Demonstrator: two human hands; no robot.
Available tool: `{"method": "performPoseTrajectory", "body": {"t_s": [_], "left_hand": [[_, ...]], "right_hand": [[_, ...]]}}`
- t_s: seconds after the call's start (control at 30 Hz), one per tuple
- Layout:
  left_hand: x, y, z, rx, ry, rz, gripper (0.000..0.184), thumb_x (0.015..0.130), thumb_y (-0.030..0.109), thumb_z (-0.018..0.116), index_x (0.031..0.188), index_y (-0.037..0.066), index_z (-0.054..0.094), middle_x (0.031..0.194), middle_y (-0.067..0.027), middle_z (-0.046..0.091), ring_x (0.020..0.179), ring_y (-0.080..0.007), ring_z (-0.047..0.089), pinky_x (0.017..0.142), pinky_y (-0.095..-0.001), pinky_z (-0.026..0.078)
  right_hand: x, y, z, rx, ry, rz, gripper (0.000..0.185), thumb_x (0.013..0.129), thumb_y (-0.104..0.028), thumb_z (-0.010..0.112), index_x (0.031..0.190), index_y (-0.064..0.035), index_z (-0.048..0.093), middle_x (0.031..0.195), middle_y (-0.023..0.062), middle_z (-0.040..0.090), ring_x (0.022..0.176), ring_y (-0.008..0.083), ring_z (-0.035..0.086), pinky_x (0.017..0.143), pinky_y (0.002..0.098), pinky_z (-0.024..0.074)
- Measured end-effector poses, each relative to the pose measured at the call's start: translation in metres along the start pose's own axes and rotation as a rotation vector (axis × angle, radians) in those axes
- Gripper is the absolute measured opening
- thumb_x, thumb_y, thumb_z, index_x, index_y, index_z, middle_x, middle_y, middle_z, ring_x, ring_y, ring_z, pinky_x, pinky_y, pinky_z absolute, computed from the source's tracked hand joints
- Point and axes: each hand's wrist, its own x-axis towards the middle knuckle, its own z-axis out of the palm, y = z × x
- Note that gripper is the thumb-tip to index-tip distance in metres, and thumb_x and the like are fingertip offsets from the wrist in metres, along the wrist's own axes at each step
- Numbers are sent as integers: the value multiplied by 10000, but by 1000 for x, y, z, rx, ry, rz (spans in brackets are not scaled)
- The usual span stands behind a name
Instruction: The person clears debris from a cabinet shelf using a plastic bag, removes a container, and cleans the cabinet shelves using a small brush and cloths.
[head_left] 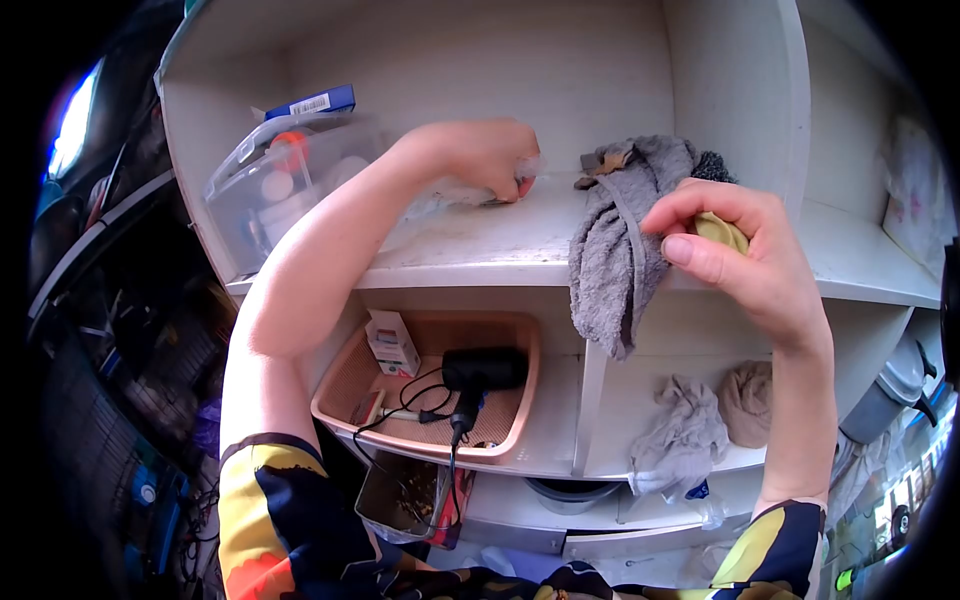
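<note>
My left hand [495,160] is closed in a fist above the upper shelf, around crumpled clear plastic [440,196]. A small red patch shows at its fingertips; the rest is hidden by the fingers. My right hand [745,235] is curled around a small yellow-green, folded-looking object [720,232], whose kind I cannot make out. Just left of the right fingers, a grey towel [620,240] hangs over the shelf's front edge. Small brown scraps [605,165] lie against the towel's top.
A clear plastic box [240,220] with bottles stands at the upper left, a blue box [320,102] behind it. Below, a pinkish-brown basket [525,400] holds a black hair dryer [485,370] and a small carton [392,343]. Crumpled cloths [685,430] lie at lower right.
</note>
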Motion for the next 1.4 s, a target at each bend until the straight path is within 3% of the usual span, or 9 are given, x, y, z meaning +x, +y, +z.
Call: {"method": "performPoseTrajectory", "body": {"t_s": [0.27, 0.43, 0.63, 0.87, 0.93, 1.07, 1.13, 1.23, 1.4], "left_hand": [[-5, -13, 3, 95, 112, -19, 151, 636, 78, 628, 768, 6, 620, 716, -162, 620, 682, -288, 585, 617, -387, 460], [-13, -41, -3, -132, 285, -249, 149, 675, 76, 596, 809, 13, 589, 700, -159, 585, 671, -263, 564, 597, -376, 447], [-16, -60, -5, -126, 555, -277, 114, 665, 46, 602, 770, 6, 590, 705, -170, 602, 655, -289, 569, 606, -376, 456], [-15, -74, -2, 54, 627, -128, 175, 685, 37, 594, 849, 22, 653, 823, -194, 654, 777, -332, 629, 718, -401, 493], [-9, -81, -1, 276, 302, -246, 243, 704, 106, 569, 918, 62, 676, 835, -201, 654, 809, -359, 626, 759, -399, 490], [-5, -85, 10, 222, 153, -298, 286, 740, 229, 608, 940, 38, 679, 883, -204, 665, 838, -351, 634, 797, -391, 489], [-15, -57, 5, 121, 123, -482, 404, 732, 326, 662, 959, -8, 669, 938, -208, 668, 881, -333, 642, 795, -388, 490], [-16, -61, 6, 73, 76, -480, 526, 686, 388, 724, 984, -40, 655, 988, -218, 661, 920, -321, 642, 805, -388, 490], [-20, -58, 1, 153, -37, -378, 501, 639, 295, 754, 1002, -35, 653, 997, -214, 657, 934, -343, 632, 821, -391, 490]], "right_hand": [[0, -2, -2, 2, -26, 19, 200, 814, -147, 655, 925, 20, 652, 811, 15, 615, 771, 74, 546, 692, 218, 446], [1, 0, 1, 1, 10, -15, 210, 806, -160, 662, 911, 22, 652, 804, 14, 612, 767, 73, 543, 688, 215, 444], [0, 1, 1, -16, 12, -37, 210, 811, -161, 662, 916, 21, 652, 810, 15, 613, 767, 72, 543, 686, 213, 443], [0, 0, 1, -16, 7, -39, 207, 817, -160, 660, 920, 19, 651, 810, 15, 613, 765, 72, 542, 686, 217, 445], [0, 0, 1, -17, 10, -40, 207, 817, -160, 660, 920, 19, 652, 808, 15, 613, 761, 72, 540, 683, 218, 444], [0, -1, 1, -21, 4, -32, 209, 815, -161, 661, 920, 19, 653, 804, 14, 613, 758, 71, 538, 681, 216, 442], [0, 0, 1, -21, 11, -34, 212, 813, -164, 663, 919, 19, 653, 801, 14, 613, 755, 71, 537, 679, 214, 440], [-1, -1, 1, -19, 8, -25, 213, 814, -167, 662, 917, 20, 654, 800, 13, 612, 752, 71, 539, 677, 215, 440], [-1, -1, 2, -20, 16, -22, 208, 815, -162, 654, 914, 20, 653, 790, 12, 608, 747, 71, 539, 672, 217, 440]]}}
